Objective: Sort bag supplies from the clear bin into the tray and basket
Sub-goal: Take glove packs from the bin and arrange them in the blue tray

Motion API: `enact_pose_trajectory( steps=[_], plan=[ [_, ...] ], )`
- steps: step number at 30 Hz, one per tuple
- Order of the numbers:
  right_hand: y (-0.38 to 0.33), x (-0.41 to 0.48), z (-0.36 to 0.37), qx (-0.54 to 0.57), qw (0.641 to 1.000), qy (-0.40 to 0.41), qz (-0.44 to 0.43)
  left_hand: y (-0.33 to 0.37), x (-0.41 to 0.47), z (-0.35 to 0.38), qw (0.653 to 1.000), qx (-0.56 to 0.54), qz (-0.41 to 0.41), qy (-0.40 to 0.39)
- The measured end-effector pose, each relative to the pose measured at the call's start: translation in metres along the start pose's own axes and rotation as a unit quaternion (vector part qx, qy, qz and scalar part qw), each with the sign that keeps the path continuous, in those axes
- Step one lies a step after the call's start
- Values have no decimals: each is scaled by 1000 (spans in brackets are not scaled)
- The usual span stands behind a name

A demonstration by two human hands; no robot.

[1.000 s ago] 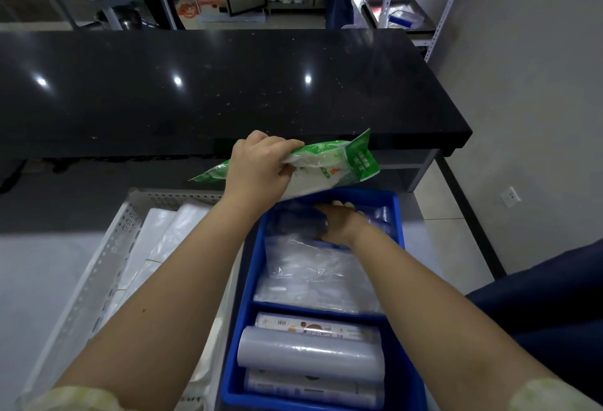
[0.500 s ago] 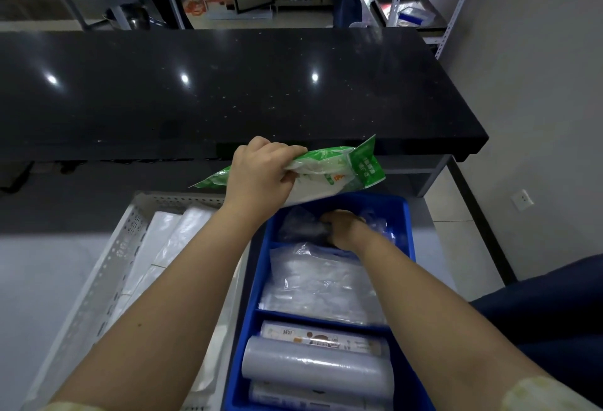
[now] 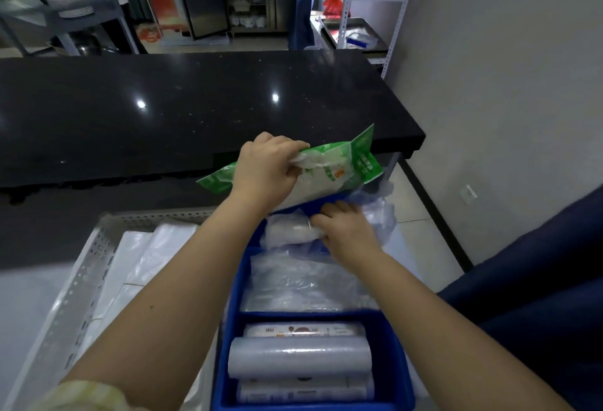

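My left hand (image 3: 266,171) grips a green-and-white pack of bags (image 3: 339,171), held above the far end of the blue divided tray (image 3: 390,374). My right hand (image 3: 346,226) is in the tray's far compartment, closed on a small clear wrapped bundle (image 3: 288,231), with loose thin plastic (image 3: 380,211) rising beside it. The middle compartment holds flat clear bags (image 3: 303,283). The near compartment holds rolls of plastic bags (image 3: 300,360). To the left stands a white perforated basket (image 3: 75,306) with white plastic bags (image 3: 143,260) in it.
A black stone counter (image 3: 195,107) runs across just beyond the tray and basket. A grey wall with a socket (image 3: 468,193) is to the right, and dark blue fabric (image 3: 535,280) lies at the right edge. Metal shelving (image 3: 352,29) stands behind the counter.
My right hand has pulled the clear bundle and loose plastic up out of the far compartment. My left hand still holds the green pack in about the same place. The view tilted up.
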State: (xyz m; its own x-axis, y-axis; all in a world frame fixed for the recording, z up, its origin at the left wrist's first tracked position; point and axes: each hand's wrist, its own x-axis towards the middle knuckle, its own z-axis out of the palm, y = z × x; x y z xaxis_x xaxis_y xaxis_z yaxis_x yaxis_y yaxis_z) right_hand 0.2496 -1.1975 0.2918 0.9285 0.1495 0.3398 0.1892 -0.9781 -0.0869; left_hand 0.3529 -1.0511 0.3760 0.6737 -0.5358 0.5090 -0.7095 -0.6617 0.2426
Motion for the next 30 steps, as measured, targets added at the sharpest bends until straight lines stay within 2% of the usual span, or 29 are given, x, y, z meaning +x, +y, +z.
enact_pose_trajectory(
  steps=[8,14,17,19,23,27,30],
  plan=[
    [12,-48,-28,-2,995,71,68,25,17,32,993,-22,22,-115],
    [10,-61,-31,-21,993,56,101,21,7,64,980,-44,11,-195],
    [9,-66,-30,-27,991,54,119,12,0,75,969,-62,-20,-240],
    [9,-68,-29,-28,990,49,127,4,-3,79,966,-76,-35,-245],
    [9,-67,-30,-28,989,36,139,-12,-2,84,971,-58,-13,-233],
    [8,-62,-28,-30,989,21,144,-21,-1,91,973,10,-23,-229],
    [9,-59,-25,-32,988,10,150,-26,-6,92,980,47,-6,-192]
  ],
)
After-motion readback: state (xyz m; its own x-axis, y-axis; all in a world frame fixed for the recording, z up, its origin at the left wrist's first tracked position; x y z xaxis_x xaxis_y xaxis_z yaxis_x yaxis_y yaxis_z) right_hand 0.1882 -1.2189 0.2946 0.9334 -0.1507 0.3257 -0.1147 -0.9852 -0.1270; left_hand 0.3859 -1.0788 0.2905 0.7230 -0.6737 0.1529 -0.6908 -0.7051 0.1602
